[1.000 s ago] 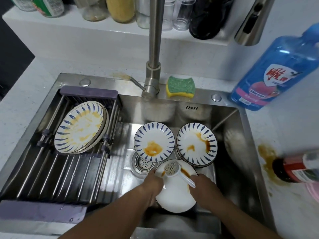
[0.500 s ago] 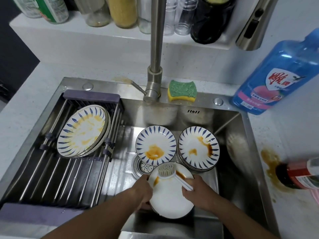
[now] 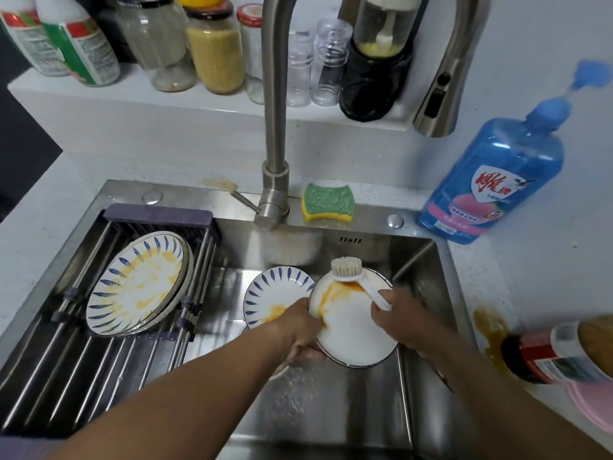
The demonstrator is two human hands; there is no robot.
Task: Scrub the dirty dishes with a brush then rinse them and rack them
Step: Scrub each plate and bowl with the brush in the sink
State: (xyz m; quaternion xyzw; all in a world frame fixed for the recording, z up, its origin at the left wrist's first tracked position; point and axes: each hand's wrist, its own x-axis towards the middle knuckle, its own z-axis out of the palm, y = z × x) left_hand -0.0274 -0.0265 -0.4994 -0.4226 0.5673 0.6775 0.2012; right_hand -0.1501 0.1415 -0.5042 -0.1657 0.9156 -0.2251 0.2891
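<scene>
L grip (image 3: 297, 331) fingertips unseen beneath plate (image 3: 353, 330)

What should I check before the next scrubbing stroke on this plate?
1. Left hand grips the plate at its left rim: ok.
2. Right hand holds the brush by its handle: ok.
3. Bristles on the orange smear: not ok, the brush head sits at the far rim.
4. Plate ready for rinsing: not ok, smeared.
5. Water running from the faucet: not ok, no stream visible.
6. Room on the rack: ok, bare bars in front of the stained plates.
</scene>
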